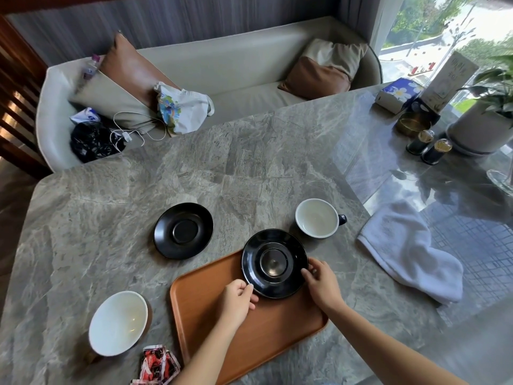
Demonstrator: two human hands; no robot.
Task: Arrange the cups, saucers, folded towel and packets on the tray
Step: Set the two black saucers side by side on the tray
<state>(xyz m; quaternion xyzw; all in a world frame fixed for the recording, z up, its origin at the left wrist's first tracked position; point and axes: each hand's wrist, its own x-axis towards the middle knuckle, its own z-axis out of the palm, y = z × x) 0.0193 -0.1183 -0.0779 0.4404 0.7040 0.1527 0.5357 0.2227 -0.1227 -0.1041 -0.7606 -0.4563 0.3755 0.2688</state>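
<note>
Packets (158,366) cut off by bottom edge (print unreadable) — glass (503,177) cropped right.

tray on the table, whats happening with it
A person holds a black saucer by its rim with both hands, left hand and right hand, at the far corner of the tray. The tray bears nothing else. A second saucer, two cups, the towel and packets are on the table.

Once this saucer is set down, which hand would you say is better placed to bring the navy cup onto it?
The right hand, probably. The navy cup stands just beyond it on the right, handle pointing right. The left hand would have to cross over the saucer.
</note>
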